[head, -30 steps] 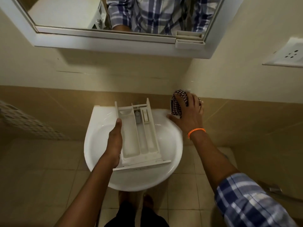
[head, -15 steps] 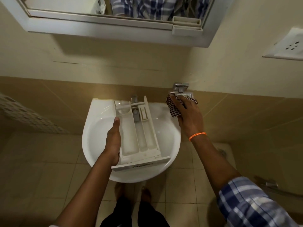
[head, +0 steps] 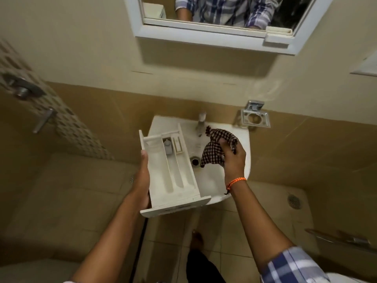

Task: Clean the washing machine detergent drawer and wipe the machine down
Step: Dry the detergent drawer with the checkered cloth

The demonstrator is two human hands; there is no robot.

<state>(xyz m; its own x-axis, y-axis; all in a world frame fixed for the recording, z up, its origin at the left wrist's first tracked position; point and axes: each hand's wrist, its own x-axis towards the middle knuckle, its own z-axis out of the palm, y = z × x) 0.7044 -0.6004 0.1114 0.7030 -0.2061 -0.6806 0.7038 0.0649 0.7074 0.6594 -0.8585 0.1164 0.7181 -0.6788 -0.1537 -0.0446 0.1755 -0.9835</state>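
We see the left hand (head: 142, 180) gripping the detergent drawer (head: 171, 172) along its left wall, held over the sink (head: 242, 144). Just right of it, the right hand (head: 232, 158) clutches a checked cloth (head: 212, 152) above the basin.

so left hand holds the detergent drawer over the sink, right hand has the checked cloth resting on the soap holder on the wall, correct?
Not quite. In the head view the right hand grips the checked cloth over the sink basin, clear of the soap holder, which sits bare. The left hand does hold the detergent drawer over the sink.
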